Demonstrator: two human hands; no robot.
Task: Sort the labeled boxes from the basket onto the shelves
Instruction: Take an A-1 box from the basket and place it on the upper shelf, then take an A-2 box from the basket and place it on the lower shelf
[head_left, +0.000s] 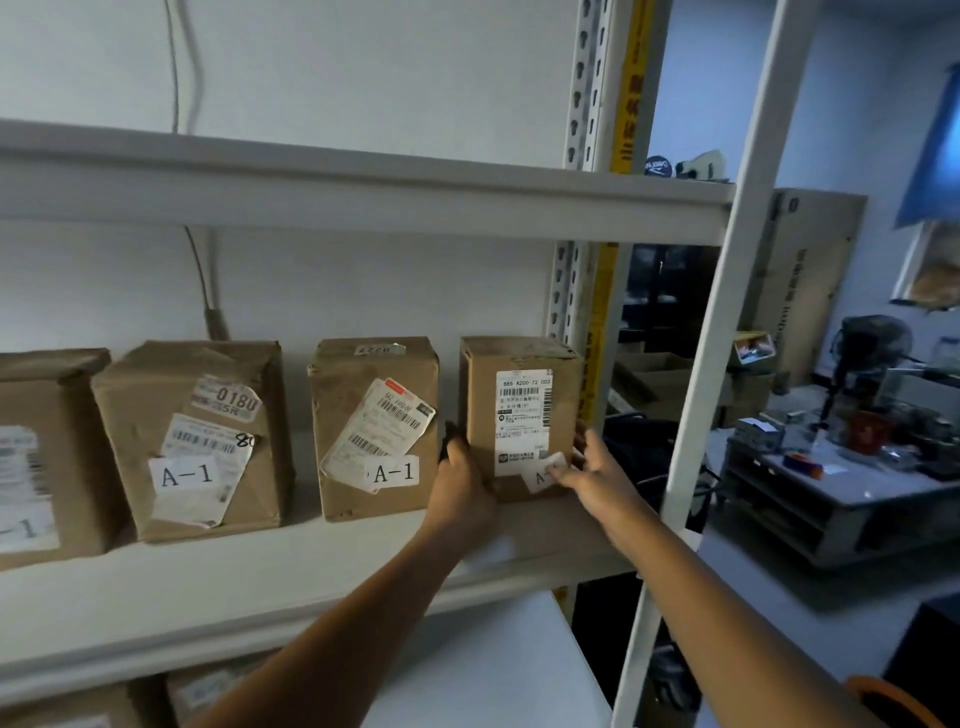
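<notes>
A small brown cardboard box (519, 405) with a white shipping label and an A- tag stands at the right end of the white middle shelf (311, 577). My left hand (462, 478) presses its left side and my right hand (592, 467) its right front edge, partly covering the tag. To its left stand two boxes tagged A-1: one (374, 426) close by, one (197, 441) further left. Another labeled box (41, 457) is cut off at the left edge.
An upper shelf (363, 192) runs overhead. White uprights (727, 312) frame the rack's right side. More boxes (208, 691) sit on the shelf below. An orange basket rim (893, 701) shows at the bottom right. A cluttered workbench (857, 457) stands to the right.
</notes>
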